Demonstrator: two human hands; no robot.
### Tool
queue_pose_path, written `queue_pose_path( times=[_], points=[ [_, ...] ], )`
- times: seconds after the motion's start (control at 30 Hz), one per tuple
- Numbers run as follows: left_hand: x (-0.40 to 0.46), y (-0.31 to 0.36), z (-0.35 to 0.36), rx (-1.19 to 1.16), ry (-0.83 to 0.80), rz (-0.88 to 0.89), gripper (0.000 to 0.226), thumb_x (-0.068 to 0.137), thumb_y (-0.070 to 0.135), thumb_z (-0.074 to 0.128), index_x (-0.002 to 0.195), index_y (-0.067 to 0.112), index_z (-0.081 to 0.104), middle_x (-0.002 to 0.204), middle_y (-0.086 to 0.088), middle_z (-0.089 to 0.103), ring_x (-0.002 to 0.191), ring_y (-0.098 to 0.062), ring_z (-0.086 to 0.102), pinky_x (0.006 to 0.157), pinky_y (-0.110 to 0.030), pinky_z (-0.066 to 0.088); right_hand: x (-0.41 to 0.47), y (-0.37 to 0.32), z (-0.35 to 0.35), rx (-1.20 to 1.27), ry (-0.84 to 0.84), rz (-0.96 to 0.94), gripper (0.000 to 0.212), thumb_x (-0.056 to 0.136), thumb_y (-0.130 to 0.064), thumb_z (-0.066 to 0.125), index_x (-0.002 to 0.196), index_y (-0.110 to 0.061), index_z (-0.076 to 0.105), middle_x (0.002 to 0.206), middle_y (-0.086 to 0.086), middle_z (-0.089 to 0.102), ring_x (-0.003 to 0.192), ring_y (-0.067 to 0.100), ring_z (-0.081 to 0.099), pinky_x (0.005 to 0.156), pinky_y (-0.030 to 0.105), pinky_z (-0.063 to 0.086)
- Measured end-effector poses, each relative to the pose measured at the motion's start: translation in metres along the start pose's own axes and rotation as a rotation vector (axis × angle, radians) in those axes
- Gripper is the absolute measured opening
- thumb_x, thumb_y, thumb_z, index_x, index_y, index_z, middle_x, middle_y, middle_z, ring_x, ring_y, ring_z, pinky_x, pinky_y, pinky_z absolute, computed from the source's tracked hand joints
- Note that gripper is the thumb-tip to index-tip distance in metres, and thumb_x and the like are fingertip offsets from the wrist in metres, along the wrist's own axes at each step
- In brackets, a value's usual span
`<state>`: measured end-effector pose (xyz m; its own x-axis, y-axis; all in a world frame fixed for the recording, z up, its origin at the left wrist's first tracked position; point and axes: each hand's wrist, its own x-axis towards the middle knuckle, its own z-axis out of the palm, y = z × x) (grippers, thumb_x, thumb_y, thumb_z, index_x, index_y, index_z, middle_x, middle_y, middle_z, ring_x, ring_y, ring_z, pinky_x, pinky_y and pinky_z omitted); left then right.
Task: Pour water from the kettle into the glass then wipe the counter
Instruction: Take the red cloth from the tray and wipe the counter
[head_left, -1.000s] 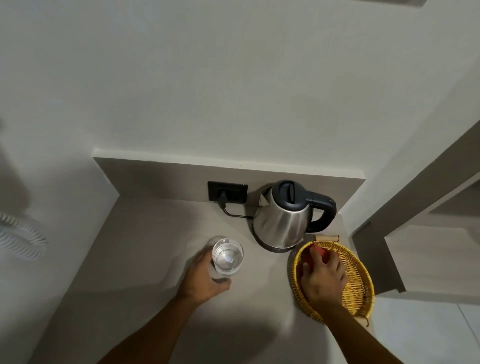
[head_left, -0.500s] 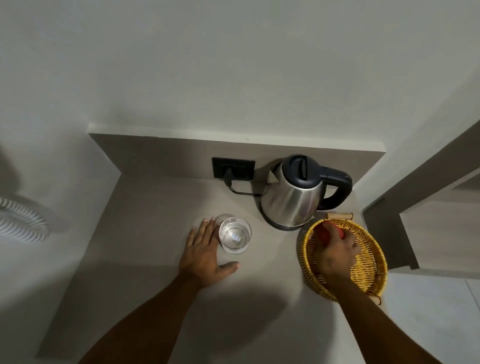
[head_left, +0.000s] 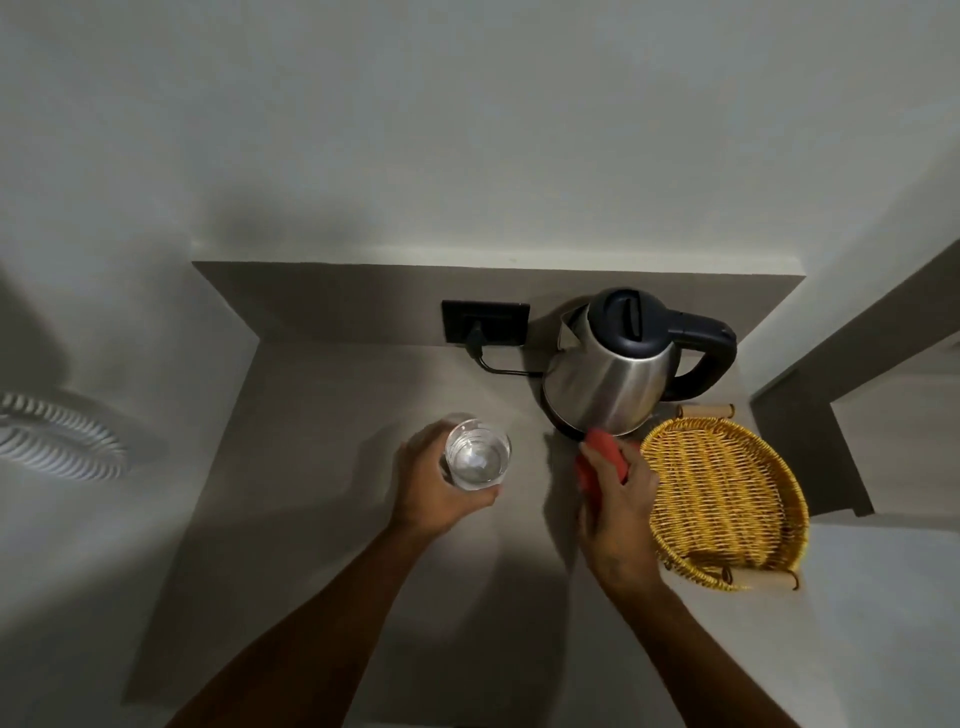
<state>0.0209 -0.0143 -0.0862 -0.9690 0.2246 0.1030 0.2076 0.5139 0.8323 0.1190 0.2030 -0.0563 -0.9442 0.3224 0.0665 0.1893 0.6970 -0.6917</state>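
On the surface (head_left: 322, 467), between the two hands: bare grey top, in shadow.
Left hand (head_left: 436, 488): curled round the glass (head_left: 478, 457), fingers on its far-left side, thumb (head_left: 480, 499) on the near side; gripping it.
Glass: clear, upright, seen from above; whether it rests on the surface or is lifted I cannot tell.
Right hand (head_left: 618, 504): closed on a red cloth (head_left: 605, 457), which sticks out past the fingers towards the kettle.
Kettle (head_left: 613, 384): just beyond the right hand, steel body, black lid closed, black handle pointing right, upright on its base.
Red cloth tip: at the kettle's lower front edge; touching or just short of it, unclear.
Basket (head_left: 727, 499): yellow wicker, just right of the right hand, nothing seen in it.
Socket (head_left: 485, 322): beyond the left hand on the back wall, black, with a plug (head_left: 474, 340) and cord running to the kettle.
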Motion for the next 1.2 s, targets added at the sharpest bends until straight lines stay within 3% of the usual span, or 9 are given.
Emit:
queue_pose_path(
  times=[0.1, 0.17, 0.23, 0.4, 0.6, 0.7, 0.83, 1.0, 1.2],
  points=[
    [-0.002, -0.015, -0.029, 0.001, 0.04, -0.051, 0.074, 0.052, 0.038, 0.1, 0.118, 0.026, 0.07, 0.115, 0.008, 0.077, 0.107, -0.016, 0.074, 0.088, -0.042, 0.062, -0.032, -0.009, 0.041, 0.053, -0.192, -0.019, 0.051, 0.09, -0.03, 0.059, 0.138, -0.037, 0.045, 0.152, 0.001, 0.03, 0.137, 0.024, 0.025, 0.111, 0.049, 0.031],
    [-0.005, -0.018, -0.051, 0.039, 0.08, -0.057, 0.075, 0.051, 0.036, 0.101, 0.118, 0.025, 0.069, 0.115, 0.008, 0.076, 0.108, -0.015, 0.074, 0.089, -0.042, 0.061, -0.051, -0.015, 0.07, -0.099, -0.283, 0.067, 0.06, 0.089, -0.061, 0.047, 0.144, -0.042, 0.032, 0.157, 0.005, 0.021, 0.14, 0.03, 0.019, 0.111, 0.053, 0.023],
    [-0.003, -0.012, -0.059, 0.073, 0.083, -0.045, 0.074, 0.05, 0.037, 0.101, 0.117, 0.027, 0.069, 0.115, 0.009, 0.076, 0.108, -0.013, 0.073, 0.09, -0.043, 0.06, -0.057, -0.016, 0.083, -0.283, -0.259, 0.048, 0.066, 0.087, -0.07, 0.038, 0.145, -0.038, 0.032, 0.157, 0.012, 0.023, 0.139, 0.04, 0.024, 0.108, 0.061, 0.021],
    [-0.002, 0.009, -0.074, 0.16, 0.093, -0.073, 0.071, 0.049, 0.042, 0.097, 0.112, 0.026, 0.07, 0.108, 0.005, 0.077, 0.103, -0.018, 0.073, 0.095, -0.056, 0.056, -0.01, -0.039, 0.109, -0.348, -0.283, -0.165, 0.057, 0.093, -0.06, 0.036, 0.144, -0.036, 0.035, 0.152, 0.017, 0.033, 0.132, 0.043, 0.035, 0.105, 0.06, 0.03],
    [-0.005, 0.009, -0.108, 0.151, 0.13, -0.075, 0.076, 0.046, 0.044, 0.095, 0.112, 0.017, 0.07, 0.108, 0.0, 0.077, 0.099, -0.025, 0.073, 0.093, -0.057, 0.056, 0.057, -0.037, 0.099, -0.439, -0.212, -0.101, 0.054, 0.095, -0.052, 0.033, 0.145, -0.032, 0.029, 0.154, 0.016, 0.025, 0.136, 0.038, 0.026, 0.108, 0.053, 0.028],
    [-0.012, 0.005, -0.114, 0.133, 0.125, -0.097, 0.078, 0.046, 0.049, 0.091, 0.113, 0.016, 0.069, 0.109, 0.0, 0.076, 0.101, -0.026, 0.072, 0.096, -0.058, 0.055, 0.024, -0.01, 0.078, -0.402, -0.198, -0.101, 0.055, 0.096, -0.052, 0.033, 0.147, -0.033, 0.024, 0.156, 0.014, 0.02, 0.138, 0.037, 0.024, 0.109, 0.054, 0.027],
    [-0.02, -0.001, -0.117, 0.139, 0.123, -0.11, 0.075, 0.046, 0.045, 0.094, 0.112, 0.018, 0.071, 0.107, 0.0, 0.077, 0.1, -0.024, 0.073, 0.095, -0.055, 0.056, -0.067, 0.0, 0.08, -0.36, -0.36, -0.163, 0.062, 0.092, -0.058, 0.037, 0.148, -0.049, 0.012, 0.158, 0.012, 0.019, 0.138, 0.04, 0.024, 0.108, 0.054, 0.025],
    [-0.032, -0.001, -0.12, 0.136, 0.141, -0.14, 0.074, 0.045, 0.043, 0.096, 0.111, 0.021, 0.071, 0.106, 0.002, 0.077, 0.101, -0.021, 0.074, 0.094, -0.053, 0.057, -0.036, -0.049, 0.12, -0.395, -0.4, -0.397, 0.054, 0.093, -0.05, 0.035, 0.144, -0.035, 0.034, 0.153, 0.018, 0.032, 0.132, 0.043, 0.036, 0.105, 0.054, 0.03],
    [-0.038, 0.0, -0.117, 0.167, 0.111, -0.152, 0.079, 0.046, 0.039, 0.1, 0.116, 0.019, 0.07, 0.112, 0.001, 0.077, 0.105, -0.024, 0.073, 0.098, -0.057, 0.055, 0.044, -0.026, 0.088, -0.475, -0.248, -0.136, 0.054, 0.096, -0.051, 0.033, 0.145, -0.032, 0.028, 0.153, 0.017, 0.025, 0.133, 0.038, 0.029, 0.106, 0.05, 0.03]
  ],
)
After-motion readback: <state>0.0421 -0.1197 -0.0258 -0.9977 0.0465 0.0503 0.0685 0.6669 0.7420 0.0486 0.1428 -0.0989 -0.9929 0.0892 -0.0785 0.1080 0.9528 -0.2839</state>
